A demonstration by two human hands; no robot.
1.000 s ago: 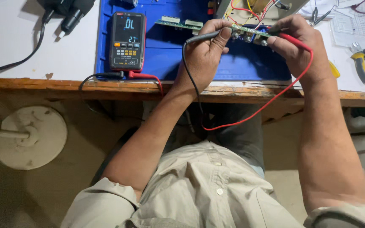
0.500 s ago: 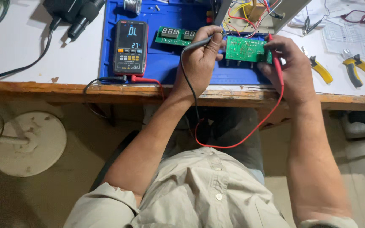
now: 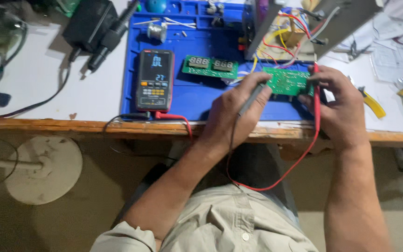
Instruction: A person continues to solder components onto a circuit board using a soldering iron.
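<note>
1. A black probe (image 3: 253, 96) is gripped in the left hand (image 3: 232, 116), tip on the green circuit board (image 3: 288, 80).
2. The board, over the blue mat (image 3: 211, 98) on the table (image 3: 71, 91), is held by the right hand (image 3: 339, 109) together with a red probe (image 3: 316, 100).
3. A multimeter (image 3: 155, 80) and display board (image 3: 209, 66) lie left of it; yellow-handled pliers (image 3: 371, 101) lie to the right.
4. The board's right edge is hidden by fingers.

Blue mat (image 3: 211, 100) on wooden workbench (image 3: 47, 126)

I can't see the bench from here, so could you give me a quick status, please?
Left hand holds black probe on green circuit board. Right hand holds red probe at board's right edge. Multimeter lit, on blue mat.
</note>
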